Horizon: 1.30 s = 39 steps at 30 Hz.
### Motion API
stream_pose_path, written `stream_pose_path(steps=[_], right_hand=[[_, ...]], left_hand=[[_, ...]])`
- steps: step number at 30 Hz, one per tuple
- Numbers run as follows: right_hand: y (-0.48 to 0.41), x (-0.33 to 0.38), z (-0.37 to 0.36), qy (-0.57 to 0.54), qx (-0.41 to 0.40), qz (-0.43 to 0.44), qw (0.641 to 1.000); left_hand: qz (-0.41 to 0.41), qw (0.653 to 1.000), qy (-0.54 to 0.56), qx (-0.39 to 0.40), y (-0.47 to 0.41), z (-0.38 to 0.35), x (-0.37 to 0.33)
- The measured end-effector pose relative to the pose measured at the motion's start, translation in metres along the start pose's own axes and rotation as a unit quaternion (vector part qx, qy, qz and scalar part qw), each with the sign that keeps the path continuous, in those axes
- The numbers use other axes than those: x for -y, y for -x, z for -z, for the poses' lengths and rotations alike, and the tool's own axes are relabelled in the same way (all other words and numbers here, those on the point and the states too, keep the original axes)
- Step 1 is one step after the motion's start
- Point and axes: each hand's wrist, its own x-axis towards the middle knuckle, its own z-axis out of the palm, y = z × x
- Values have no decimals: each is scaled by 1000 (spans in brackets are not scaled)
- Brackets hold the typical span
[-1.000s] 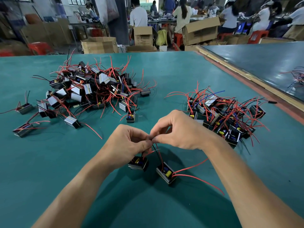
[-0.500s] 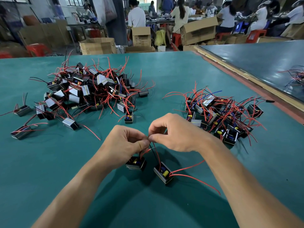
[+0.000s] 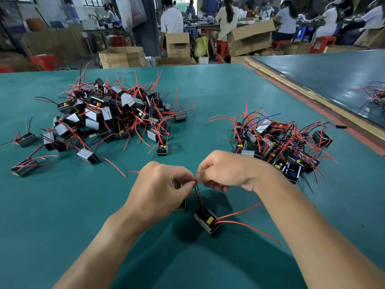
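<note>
Head view, left hand [image 3: 158,188], right hand [image 3: 227,172] pinching wires [image 3: 200,202], left pile [image 3: 116,113], right pile [image 3: 279,142]

Electronics assembly workshop, factory floor: a broad green-covered table [image 3: 208,90] carries two heaps of small boxed coil units trailing red wires, a large pile [image 3: 116,113] at left and a smaller pile [image 3: 279,142] at right. In the foreground, a left hand [image 3: 158,184] and a right hand [image 3: 227,172] pinch the leads [image 3: 200,198] of a single unit [image 3: 206,221], the work being done bare-handed. Beyond the table's far edge, open cardboard cartons [image 3: 252,38] stand about the floor, while workers [image 3: 227,19] sit on red plastic stools [image 3: 321,43] at crowded tables. A second table [image 3: 323,74] runs along the right.
</note>
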Motion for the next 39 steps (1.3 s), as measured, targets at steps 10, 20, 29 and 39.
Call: stream_pose_path(steps=[10, 20, 29, 39], right_hand=[[-6, -3, 3, -112, -30, -9, 993], [-4, -9, 7, -126, 24, 76, 989], [-7, -13, 5, -107, -6, 133, 985], [-7, -14, 7, -105, -14, 124, 987]], left_hand=[[102, 986, 131, 28, -6, 5, 10], [129, 984, 120, 9, -8, 3, 19], [118, 982, 130, 73, -7, 11, 12], [99, 991, 90, 26, -7, 11, 16]])
